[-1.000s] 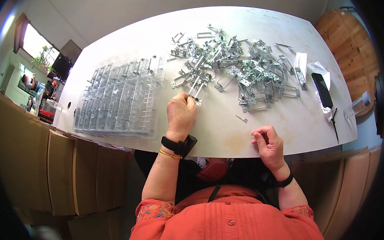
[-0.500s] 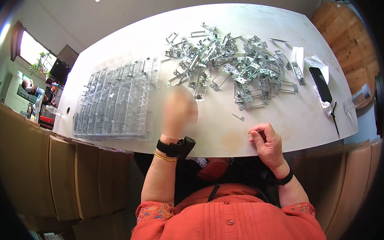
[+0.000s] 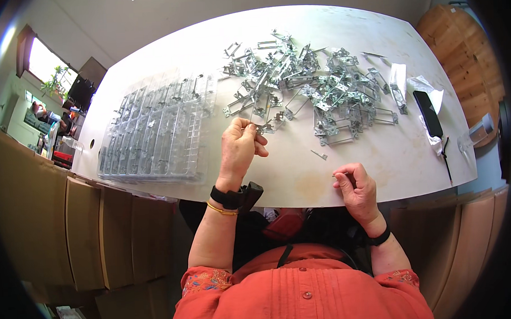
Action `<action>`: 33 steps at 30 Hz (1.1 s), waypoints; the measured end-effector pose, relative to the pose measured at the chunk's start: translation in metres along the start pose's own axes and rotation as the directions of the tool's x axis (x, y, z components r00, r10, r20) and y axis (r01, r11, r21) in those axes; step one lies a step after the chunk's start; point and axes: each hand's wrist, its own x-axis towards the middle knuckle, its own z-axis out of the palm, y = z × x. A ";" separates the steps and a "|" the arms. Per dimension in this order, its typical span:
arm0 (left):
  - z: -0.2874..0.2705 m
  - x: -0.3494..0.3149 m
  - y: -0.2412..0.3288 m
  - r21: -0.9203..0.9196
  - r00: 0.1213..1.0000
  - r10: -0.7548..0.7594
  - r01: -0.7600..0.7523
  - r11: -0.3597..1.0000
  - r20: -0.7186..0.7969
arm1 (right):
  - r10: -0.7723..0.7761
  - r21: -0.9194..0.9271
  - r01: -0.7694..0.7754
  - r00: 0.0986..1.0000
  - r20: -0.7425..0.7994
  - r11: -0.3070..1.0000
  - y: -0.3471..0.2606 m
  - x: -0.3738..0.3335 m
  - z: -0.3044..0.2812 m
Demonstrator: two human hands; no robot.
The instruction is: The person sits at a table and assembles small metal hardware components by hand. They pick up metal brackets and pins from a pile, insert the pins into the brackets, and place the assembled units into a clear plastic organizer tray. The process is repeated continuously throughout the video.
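My left hand [image 3: 239,151] had its fingertips pinched together on one thin metal bracket [image 3: 258,123], lifted just off the white table [image 3: 290,175] at the near edge of the heap of brackets [image 3: 309,90], which spread from about 12 to 2 o'clock of that hand. The piece looked like light, stiff stamped sheet metal, an open frame with narrow rails and small tabs; I judged it would weigh almost nothing but could snag on its neighbours and nip at the edges, so a straight outer rail near one end seemed the best place to grip. My right hand [image 3: 355,187] rested at the table's near edge, fingers curled shut on something too small to make out. A loose metal strip [image 3: 319,154] lay at 11 o'clock of it. Clear plastic trays [image 3: 159,129] sat at 9 o'clock of my left hand.
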 end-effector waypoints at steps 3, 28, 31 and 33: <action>0.000 0.000 -0.002 0.034 0.999 0.025 -0.024 0.999 -0.020 | 0.007 0.004 -0.007 1.000 0.009 1.000 0.000 0.002 0.001; 0.027 -0.052 -0.027 -0.068 0.994 0.105 -0.102 0.992 0.040 | 0.062 0.357 -0.105 0.989 0.132 0.928 -0.026 0.001 0.025; 0.031 -0.062 -0.029 -0.082 0.993 0.107 -0.102 0.991 0.059 | 0.112 0.436 -0.200 0.969 0.219 0.877 -0.028 0.005 0.032; 0.035 -0.068 -0.032 -0.077 0.989 0.120 -0.114 0.991 0.084 | 0.137 0.486 -0.253 0.955 0.263 0.836 -0.028 0.007 0.039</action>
